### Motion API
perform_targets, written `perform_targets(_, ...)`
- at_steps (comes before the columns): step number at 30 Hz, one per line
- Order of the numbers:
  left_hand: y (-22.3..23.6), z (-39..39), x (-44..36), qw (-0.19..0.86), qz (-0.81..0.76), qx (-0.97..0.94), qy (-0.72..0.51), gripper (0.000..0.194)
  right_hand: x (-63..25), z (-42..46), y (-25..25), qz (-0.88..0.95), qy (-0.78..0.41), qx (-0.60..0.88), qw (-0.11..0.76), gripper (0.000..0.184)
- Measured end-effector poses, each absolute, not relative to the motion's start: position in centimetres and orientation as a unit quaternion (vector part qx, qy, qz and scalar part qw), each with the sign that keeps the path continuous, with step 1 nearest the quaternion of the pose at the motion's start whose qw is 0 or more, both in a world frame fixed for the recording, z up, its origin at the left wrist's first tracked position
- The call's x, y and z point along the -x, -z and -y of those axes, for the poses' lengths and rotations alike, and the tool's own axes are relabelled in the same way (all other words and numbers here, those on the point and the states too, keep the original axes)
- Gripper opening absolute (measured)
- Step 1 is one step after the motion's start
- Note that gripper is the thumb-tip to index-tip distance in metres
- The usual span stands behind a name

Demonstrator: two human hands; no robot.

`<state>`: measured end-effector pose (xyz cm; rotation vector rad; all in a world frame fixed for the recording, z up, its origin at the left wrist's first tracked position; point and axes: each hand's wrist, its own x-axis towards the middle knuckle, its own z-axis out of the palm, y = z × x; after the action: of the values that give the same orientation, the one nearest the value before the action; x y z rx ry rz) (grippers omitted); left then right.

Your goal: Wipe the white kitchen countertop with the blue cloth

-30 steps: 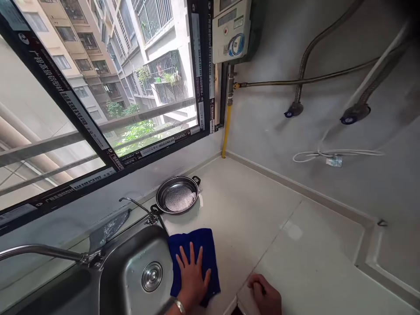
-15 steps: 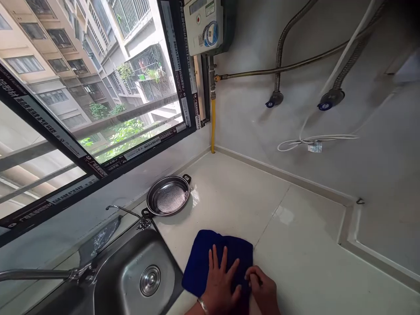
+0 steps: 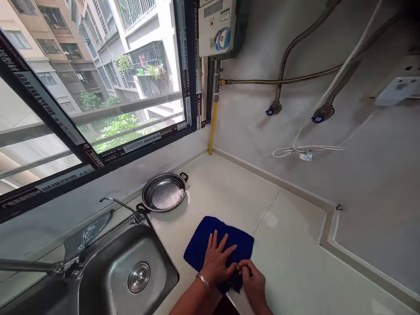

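A dark blue cloth [image 3: 205,236] lies flat on the white countertop [image 3: 295,245], just right of the steel sink [image 3: 108,271]. My left hand [image 3: 217,260] rests palm-down on the cloth with its fingers spread. Beside it, my right hand [image 3: 251,280] pinches the near right corner of the cloth at the counter's front edge. A bracelet shows on my left wrist.
A round steel pan [image 3: 165,197] with a perforated insert sits behind the cloth near the window. A thin faucet [image 3: 120,204] and a long spout [image 3: 33,265] stand by the sink. On the wall are a gas meter [image 3: 218,27], hoses [image 3: 295,43] and a coiled white cable [image 3: 306,151].
The cloth slid right, away from the sink's edge. My left hand moved with it. My right hand came off the counter edge and took hold of the cloth's corner.
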<state>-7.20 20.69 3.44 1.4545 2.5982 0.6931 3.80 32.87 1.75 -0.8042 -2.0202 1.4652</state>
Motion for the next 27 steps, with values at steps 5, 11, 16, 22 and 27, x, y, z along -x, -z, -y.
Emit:
perform_targets(5,-2.8,-19.1,4.5,0.026,-0.869,-0.431,-0.242,0.069,-4.2,-33.2,-1.8,0.756,-0.531,0.295,0.244,0.028)
perform_targets(11,-3.3,-14.9,0.4,0.045,-0.885,-0.386,-0.256,0.071,-5.2,-33.7,-1.3,0.775,-0.517,0.301,0.206,0.028)
perform_targets(16,-3.7,-10.2,-2.4,0.063,-0.901,-0.347,-0.253,0.073,-5.8,-34.1,-0.5,0.800,-0.494,0.289,0.179,0.029)
perform_targets(22,-4.7,-3.0,-6.3,0.071,-0.936,-0.266,-0.217,0.067,-6.9,-34.7,0.4,0.816,-0.474,0.285,0.169,0.032)
perform_targets(27,-5.6,3.5,-10.2,0.072,-0.975,-0.151,-0.149,0.061,-7.1,-34.8,-0.2,0.837,-0.430,0.312,0.131,0.033)
